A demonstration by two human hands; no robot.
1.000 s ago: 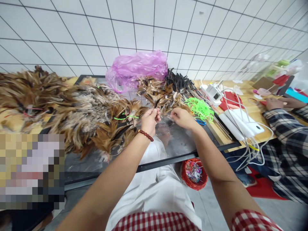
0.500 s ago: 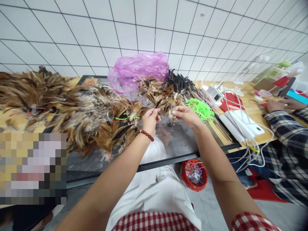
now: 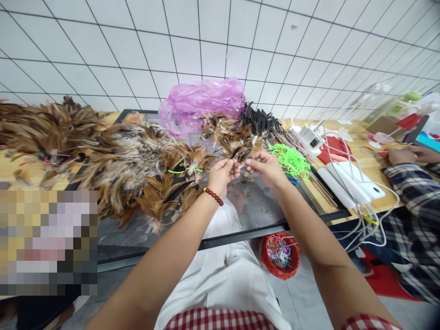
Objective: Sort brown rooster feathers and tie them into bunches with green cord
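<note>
Hands [image 3: 223, 173] [image 3: 266, 167] pinch soft, wispy brown feathers [image 3: 244, 150].

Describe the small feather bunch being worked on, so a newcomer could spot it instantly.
Start at the pink plastic bag against the tiled wall, then drop toward the camera. The feather bunch sits pinched between the left hand and right hand: the only feathers lifted off the table.

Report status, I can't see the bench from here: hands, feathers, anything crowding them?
Left hand and right hand both pinching a small feather bunch. Loose feather pile left, green ties right.
</note>
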